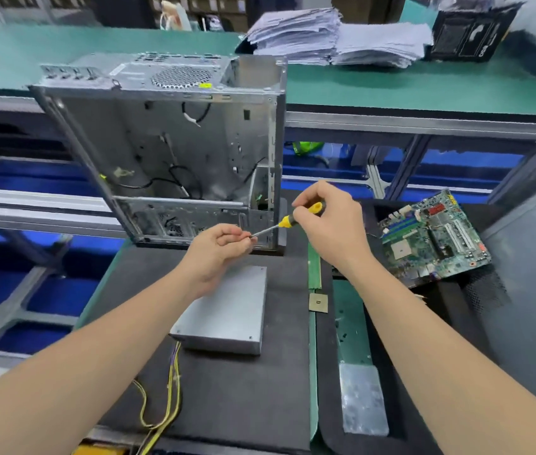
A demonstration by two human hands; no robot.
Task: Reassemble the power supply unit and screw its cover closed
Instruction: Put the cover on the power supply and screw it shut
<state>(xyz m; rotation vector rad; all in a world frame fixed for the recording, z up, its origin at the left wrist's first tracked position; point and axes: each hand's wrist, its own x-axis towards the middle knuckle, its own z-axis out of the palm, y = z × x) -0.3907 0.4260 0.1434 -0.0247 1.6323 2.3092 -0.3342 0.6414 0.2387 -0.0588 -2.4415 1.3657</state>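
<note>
The grey metal power supply unit (230,315) lies flat on the black mat with its cover on, yellow wires (174,385) trailing from its near end. Above it, my right hand (329,224) grips the yellow-and-black handle of a screwdriver (288,221) whose shaft points left and down. My left hand (219,251) pinches at the screwdriver's tip with thumb and fingers curled; any screw there is too small to make out. Both hands hover above the unit's far end, not touching it.
An open, empty computer case (168,142) stands upright just behind the hands. A green motherboard (434,234) lies at the right, a RAM stick (314,270) and a CPU chip (318,302) beside the unit. Paper stacks (335,37) sit on the far bench.
</note>
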